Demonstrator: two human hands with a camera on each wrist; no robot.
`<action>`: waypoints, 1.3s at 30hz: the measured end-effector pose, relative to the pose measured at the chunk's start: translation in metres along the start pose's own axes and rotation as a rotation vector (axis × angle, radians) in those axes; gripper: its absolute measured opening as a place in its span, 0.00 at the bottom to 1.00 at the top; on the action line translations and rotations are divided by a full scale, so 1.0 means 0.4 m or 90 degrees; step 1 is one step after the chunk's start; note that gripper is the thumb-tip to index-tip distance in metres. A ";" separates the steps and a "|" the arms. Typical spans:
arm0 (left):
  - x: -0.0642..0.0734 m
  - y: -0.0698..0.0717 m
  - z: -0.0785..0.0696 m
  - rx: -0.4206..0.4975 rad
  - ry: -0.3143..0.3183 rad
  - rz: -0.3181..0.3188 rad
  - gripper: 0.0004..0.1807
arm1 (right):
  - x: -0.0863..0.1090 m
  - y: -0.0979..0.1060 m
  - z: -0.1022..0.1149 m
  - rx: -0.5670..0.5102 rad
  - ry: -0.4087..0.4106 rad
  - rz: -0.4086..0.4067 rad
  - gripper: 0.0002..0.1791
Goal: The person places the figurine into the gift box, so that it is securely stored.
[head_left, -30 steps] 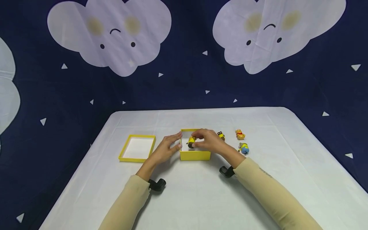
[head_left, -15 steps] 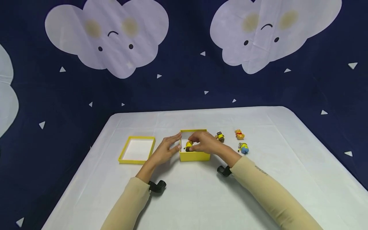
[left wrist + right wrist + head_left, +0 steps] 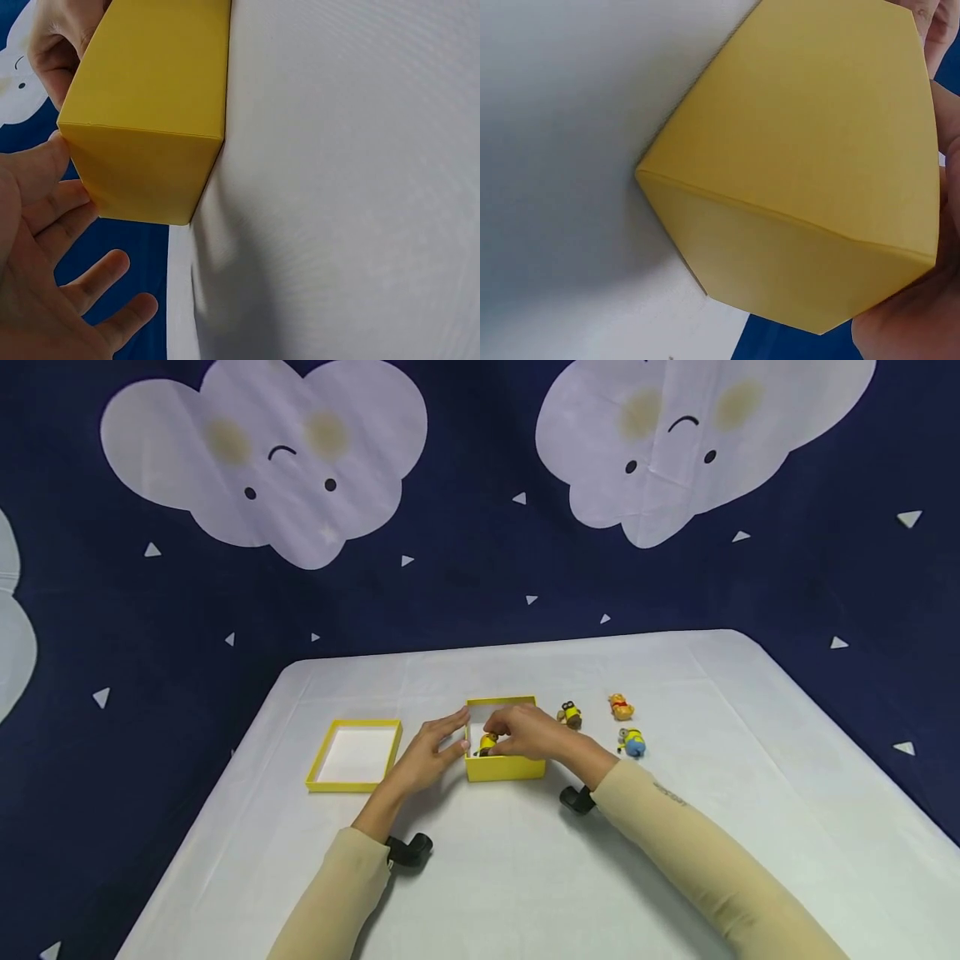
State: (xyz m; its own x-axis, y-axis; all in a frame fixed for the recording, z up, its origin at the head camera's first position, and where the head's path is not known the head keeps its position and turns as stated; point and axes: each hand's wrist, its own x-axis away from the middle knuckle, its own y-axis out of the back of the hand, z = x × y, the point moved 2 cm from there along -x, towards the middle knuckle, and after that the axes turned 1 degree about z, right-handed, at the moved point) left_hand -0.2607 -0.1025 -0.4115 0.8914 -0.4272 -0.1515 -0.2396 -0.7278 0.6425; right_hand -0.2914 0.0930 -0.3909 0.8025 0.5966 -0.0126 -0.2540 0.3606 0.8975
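Observation:
A yellow open-topped box (image 3: 506, 768) with a white inside stands on the table. My right hand (image 3: 531, 732) reaches in over its rim and pinches a yellow and brown minion figurine (image 3: 488, 743) low inside, partly hidden by the fingers and front wall. At the box's left side, my left hand (image 3: 429, 757) rests its extended fingers against the wall. In the left wrist view its fingertips (image 3: 79, 195) touch the box edge, the lower fingers spread apart. The right wrist view is mostly filled by the box (image 3: 795, 127), which hides the figurine.
A yellow-rimmed lid (image 3: 354, 756) lies inside-up at the left. Right of the box are another minion figurine (image 3: 571, 716), a Winnie-the-Pooh figurine (image 3: 621, 707) and a blue and yellow minion figurine (image 3: 632, 742). A dark cloth with clouds (image 3: 465, 593) hangs behind the white table.
My right hand has lowered the minion figurine deeper into the box and slightly left. My left hand stays at the box's left wall. The head view has shifted a little.

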 end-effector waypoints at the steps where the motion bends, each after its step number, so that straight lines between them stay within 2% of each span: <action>1: 0.000 0.000 0.001 0.000 0.001 -0.001 0.27 | -0.002 0.000 0.001 0.007 0.000 0.003 0.18; 8: 0.003 0.003 0.001 0.007 0.022 -0.009 0.28 | -0.018 0.001 0.012 0.031 0.009 0.038 0.17; 20: 0.003 0.005 0.001 0.004 0.016 -0.013 0.28 | -0.034 -0.001 0.020 0.031 0.018 0.089 0.15; 39: 0.001 -0.002 0.005 0.010 0.009 -0.002 0.28 | -0.042 -0.016 0.015 0.025 0.012 0.112 0.14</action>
State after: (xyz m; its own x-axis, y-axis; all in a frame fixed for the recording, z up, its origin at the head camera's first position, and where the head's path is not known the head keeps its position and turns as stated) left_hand -0.2610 -0.1033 -0.4136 0.8973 -0.4177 -0.1432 -0.2425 -0.7372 0.6307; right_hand -0.3001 0.0763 -0.3937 0.7369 0.6615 0.1390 -0.3687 0.2210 0.9029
